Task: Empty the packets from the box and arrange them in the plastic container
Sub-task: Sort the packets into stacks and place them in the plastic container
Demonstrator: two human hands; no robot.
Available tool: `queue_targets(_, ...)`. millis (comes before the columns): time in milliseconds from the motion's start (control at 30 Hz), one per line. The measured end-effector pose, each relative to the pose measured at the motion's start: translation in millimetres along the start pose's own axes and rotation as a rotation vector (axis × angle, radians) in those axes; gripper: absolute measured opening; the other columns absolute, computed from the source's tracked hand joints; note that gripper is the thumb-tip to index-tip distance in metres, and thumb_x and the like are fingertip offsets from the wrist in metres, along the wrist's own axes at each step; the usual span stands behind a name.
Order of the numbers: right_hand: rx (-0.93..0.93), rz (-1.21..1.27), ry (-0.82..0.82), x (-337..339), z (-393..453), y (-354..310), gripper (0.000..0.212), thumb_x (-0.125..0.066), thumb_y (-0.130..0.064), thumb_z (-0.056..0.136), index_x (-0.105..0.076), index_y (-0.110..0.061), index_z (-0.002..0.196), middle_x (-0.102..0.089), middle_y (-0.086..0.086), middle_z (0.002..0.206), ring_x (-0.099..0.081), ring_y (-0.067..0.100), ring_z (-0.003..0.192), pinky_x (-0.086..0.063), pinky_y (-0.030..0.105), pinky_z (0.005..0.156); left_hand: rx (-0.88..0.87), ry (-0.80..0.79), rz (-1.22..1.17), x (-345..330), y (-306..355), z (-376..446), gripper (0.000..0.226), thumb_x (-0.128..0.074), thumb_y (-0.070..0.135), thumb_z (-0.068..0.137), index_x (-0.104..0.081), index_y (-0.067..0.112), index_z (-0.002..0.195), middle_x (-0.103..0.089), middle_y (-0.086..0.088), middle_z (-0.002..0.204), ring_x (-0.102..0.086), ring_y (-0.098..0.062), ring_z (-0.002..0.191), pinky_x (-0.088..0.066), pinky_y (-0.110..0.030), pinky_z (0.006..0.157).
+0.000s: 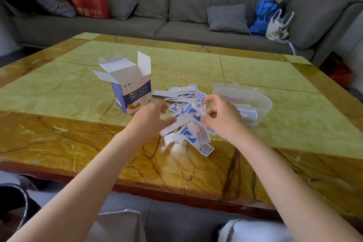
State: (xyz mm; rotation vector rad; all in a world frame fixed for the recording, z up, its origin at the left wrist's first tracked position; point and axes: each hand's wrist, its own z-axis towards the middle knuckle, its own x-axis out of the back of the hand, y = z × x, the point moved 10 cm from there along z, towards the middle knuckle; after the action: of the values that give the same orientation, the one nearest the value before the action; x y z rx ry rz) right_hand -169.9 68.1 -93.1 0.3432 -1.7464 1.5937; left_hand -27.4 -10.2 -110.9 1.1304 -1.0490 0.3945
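A blue and white box (pixel 131 92) stands upright on the table with its top flaps open. To its right lies a loose pile of blue and white packets (pixel 183 96). My left hand (pixel 152 119) and my right hand (pixel 222 117) meet over the near part of the pile, and both pinch a bunch of packets (pixel 193 124) lifted off the table. The hands are blurred. A clear plastic container (pixel 255 102) sits to the right of the pile with a few packets (pixel 248 113) inside.
The table (pixel 78 88) has a green and yellow stone top with a red front edge. A grey sofa (pixel 176 15) runs behind it, carrying checked cushions, a red bag (pixel 90 2), a blue bag and a white handbag.
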Motion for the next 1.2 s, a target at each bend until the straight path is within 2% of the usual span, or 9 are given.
queue_targets(100,-0.099,-0.28,-0.215,-26.4,-11.8,17.1,0.021,-0.06,-0.009,0.085,-0.063,-0.012,0.106,-0.063,0.0,0.096,-0.057,0.013,0.082,-0.042,0.02,0.067,0.038,-0.114,0.246,-22.5,-11.8,-0.3,0.056,-0.062,0.043,0.082,-0.05,0.011,0.126,-0.051,-0.009,0.124,-0.05,-0.024,0.111,-0.043,-0.031,0.092)
queue_targets(200,-0.077,-0.38,-0.19,-37.6,-17.4,13.0,0.014,-0.061,-0.014,0.086,-0.064,-0.011,0.099,-0.058,0.003,0.102,-0.054,0.017,0.09,-0.038,0.02,0.061,0.028,-0.081,0.233,-25.7,-8.2,2.8,0.046,-0.066,0.038,0.08,-0.055,0.011,0.117,-0.052,-0.007,0.116,-0.051,-0.022,0.102,-0.043,-0.027,0.083)
queue_targets(333,-0.013,-0.551,-0.166,-50.9,-17.4,8.0,0.015,-0.057,-0.007,0.087,-0.058,-0.01,0.102,-0.052,0.006,0.111,-0.048,0.023,0.1,-0.04,0.028,0.072,0.02,-0.031,0.155,-18.3,-5.6,1.7,0.028,-0.067,0.029,0.08,-0.056,0.014,0.101,-0.055,0.0,0.096,-0.052,-0.016,0.083,-0.041,-0.023,0.066)
queue_targets(600,-0.023,-0.106,-0.143,-33.8,-9.3,5.5,0.024,-0.061,-0.005,0.085,-0.048,-0.018,0.101,-0.056,0.0,0.095,-0.057,0.018,0.084,-0.042,0.019,0.056,0.029,0.042,-0.098,2.7,-14.3,-2.0,0.015,-0.062,0.023,0.085,-0.062,0.011,0.076,-0.054,0.003,0.065,-0.048,-0.011,0.061,-0.034,-0.016,0.052)
queue_targets(667,-0.09,0.199,-0.084,-24.2,-5.9,9.5,0.03,-0.064,-0.004,0.083,-0.049,-0.019,0.104,-0.061,0.004,0.102,-0.062,0.02,0.09,-0.052,0.028,0.07,0.07,-0.04,-0.215,-3.3,-16.2,-3.2,0.016,-0.058,0.023,0.088,-0.063,0.01,0.081,-0.057,0.001,0.069,-0.05,-0.013,0.064,-0.043,-0.023,0.06)
queue_targets(767,-0.19,0.591,-0.034,-21.4,-7.0,15.0,0.01,-0.059,-0.003,0.087,-0.061,-0.012,0.091,-0.068,0.011,0.101,-0.065,0.026,0.094,-0.051,0.044,0.089,0.171,-0.163,-0.435,-15.6,-20.2,-10.0,0.013,-0.057,0.022,0.09,-0.067,0.017,0.097,-0.066,0.0,0.088,-0.061,-0.019,0.084,-0.053,-0.03,0.079)
queue_targets(900,-0.266,0.985,-0.145,-43.3,-12.9,6.8,0.017,-0.048,-0.001,0.093,-0.061,-0.01,0.089,-0.068,0.006,0.086,-0.063,0.019,0.077,-0.05,0.038,0.075,0.197,-0.188,-0.581,-23.2,-14.4,-16.7,0.019,-0.059,0.02,0.089,-0.068,0.013,0.103,-0.069,-0.006,0.102,-0.062,-0.019,0.094,-0.053,-0.027,0.08)
queue_targets(1100,-0.173,0.507,0.141,-16.6,-6.6,11.4,0.009,-0.054,-0.006,0.09,-0.059,-0.01,0.097,-0.069,0.007,0.1,-0.066,0.023,0.09,-0.054,0.038,0.078,0.045,-0.106,-0.45,-13.2,3.4,-11.1,0.021,-0.048,0.015,0.094,-0.068,0.013,0.101,-0.067,0.008,0.077,-0.058,-0.008,0.069,-0.045,-0.017,0.058)
queue_targets(1200,-0.131,0.481,0.187,-3.0,-4.8,10.2,0.019,-0.048,-0.003,0.092,-0.043,-0.013,0.107,-0.065,0.004,0.102,-0.065,0.022,0.077,-0.053,0.04,0.076,-0.076,0.066,-0.064,6.6,4.0,-8.2,0.028,-0.043,0.018,0.096,-0.065,0.013,0.112,-0.056,0.005,0.073,-0.052,-0.014,0.072,-0.039,-0.014,0.059)
